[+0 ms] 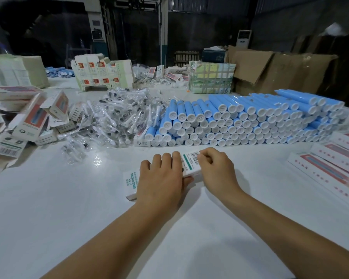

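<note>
**boxfold_77:** so where's the small white box (130, 183) found atm?

**tubes4days:** right up front, laid flat on the white table (69, 208), just ahead of both forearms. It's clamped from above by the left hand (161, 178), fingers curled over the far edge, thumb tucked at the near side.

**boxfold_77:** and the right hand (216, 168)?

**tubes4days:** set against the box's right end, where a barcode label (190, 160) is shown. Fingers are curled in and that end is pinched. Whether the flap is tucked in can't be told, it's hidden by the knuckles.

**boxfold_77:** what's stacked behind?

**tubes4days:** just past the hands, a long pile of blue tubes (240, 121) with white caps is laid on its side, caps turned toward the camera. To its left a heap of brush heads in clear bags (117, 117) is spread, and opened cartons (32, 117) are scattered further left. Closed white boxes (330, 168) are lined up at the right edge. Farther back, bundles of flat cartons (103, 74) and a taped bundle (211, 77) are stood up, with brown cardboard boxes (270, 69) at the far right.
</note>
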Demonstrator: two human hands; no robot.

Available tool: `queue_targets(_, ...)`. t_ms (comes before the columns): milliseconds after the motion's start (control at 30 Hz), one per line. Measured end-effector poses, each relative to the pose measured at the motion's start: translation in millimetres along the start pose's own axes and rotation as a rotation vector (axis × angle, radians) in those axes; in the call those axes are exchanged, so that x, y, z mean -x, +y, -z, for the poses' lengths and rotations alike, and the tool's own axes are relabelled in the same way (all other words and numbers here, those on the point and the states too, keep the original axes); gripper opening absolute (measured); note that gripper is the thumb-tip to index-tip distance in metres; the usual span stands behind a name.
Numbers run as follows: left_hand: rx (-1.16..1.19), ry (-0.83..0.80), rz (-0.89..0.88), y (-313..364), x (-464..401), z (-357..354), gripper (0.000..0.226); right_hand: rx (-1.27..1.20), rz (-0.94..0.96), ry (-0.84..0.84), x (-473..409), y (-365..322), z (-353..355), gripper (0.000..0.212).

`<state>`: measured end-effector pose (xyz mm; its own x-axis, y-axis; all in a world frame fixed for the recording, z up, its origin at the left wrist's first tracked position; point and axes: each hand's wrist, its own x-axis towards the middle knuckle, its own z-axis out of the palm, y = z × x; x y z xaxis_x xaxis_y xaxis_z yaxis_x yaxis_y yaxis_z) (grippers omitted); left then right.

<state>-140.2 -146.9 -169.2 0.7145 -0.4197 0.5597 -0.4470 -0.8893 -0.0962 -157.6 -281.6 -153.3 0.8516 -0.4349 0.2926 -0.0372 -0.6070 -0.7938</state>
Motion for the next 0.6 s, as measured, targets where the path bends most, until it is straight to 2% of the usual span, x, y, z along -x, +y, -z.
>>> queue_targets(167, 0.006, -0.013, 0.02, -0.2, -2.3, 1.5, 0.063, 0.036, 0.117, 0.009, 0.4, 0.6, 2.8, 0.019)
queue_targets(233, 0.043, -0.039, 0.081, -1.7, -4.8, 3.6, 0.069, -0.033, 0.158, 0.12, -2.7, -0.8, 6.0, 0.017)
queue_targets(300, 0.075, -0.058, 0.13, -5.1, -9.6, 3.2, 0.074, -0.358, 0.017, 0.265, -7.6, -2.9, 10.8, 0.029)
queue_targets(333, 0.095, -0.054, 0.146, -6.5, -11.1, 2.1, 0.074, -0.614, -0.13, 0.254, -9.5, -4.4, 13.5, 0.031)
queue_targets(400, 0.102, -0.061, 0.152, -6.9, -11.7, -0.1, 0.074, -1.159, -0.489, -0.019, -12.7, -3.8, 12.8, 0.036)
queue_targets(433, 0.089, -0.076, 0.142, -5.7, -11.6, -0.4, 0.075, -1.323, -0.615, -0.19, -11.7, -4.4, 11.5, 0.046)
queue_targets(500, 0.099, -0.093, 0.105, -2.6, -10.8, 1.0, 0.076, -1.436, -0.62, -0.399, -6.6, -6.1, 4.9, 0.061)
queue_targets(533, 0.119, -0.077, 0.082, -1.1, -9.8, 1.9, 0.076, -1.454, -0.568, -0.417, -5.5, -6.9, 1.2, 0.063)
queue_targets(600, 0.124, 0.012, 0.036, 1.4, -8.0, 2.1, 0.074, -1.428, -0.445, -0.317, -5.5, -5.4, -3.7, 0.052)
